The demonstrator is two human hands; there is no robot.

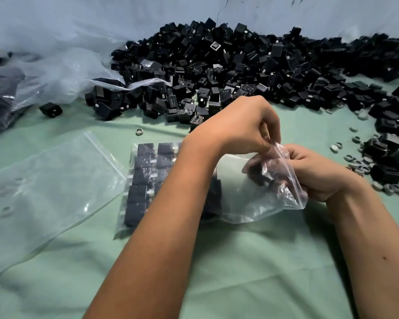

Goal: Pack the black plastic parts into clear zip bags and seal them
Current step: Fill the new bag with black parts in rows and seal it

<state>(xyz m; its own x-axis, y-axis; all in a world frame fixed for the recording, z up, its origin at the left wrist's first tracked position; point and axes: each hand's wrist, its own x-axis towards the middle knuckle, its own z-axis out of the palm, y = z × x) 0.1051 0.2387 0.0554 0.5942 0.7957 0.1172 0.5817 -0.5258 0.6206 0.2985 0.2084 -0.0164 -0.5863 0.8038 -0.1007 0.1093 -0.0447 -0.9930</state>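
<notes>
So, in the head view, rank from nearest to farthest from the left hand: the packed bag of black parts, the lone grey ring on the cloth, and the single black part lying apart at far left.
From the left hand:
1. Packed bag of black parts, just below-left, under the forearm.
2. Lone grey ring, further left on the cloth.
3. Single black part, far left near the loose plastic.

Two hands [237,125], two clear zip bags [44,187], one uncountable heap of black parts [240,65] (hundreds, seemingly), scattered grey rings [357,162].

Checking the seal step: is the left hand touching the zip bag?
Touching. The head view shows the left hand pinching the zip bag at its top edge.
</notes>
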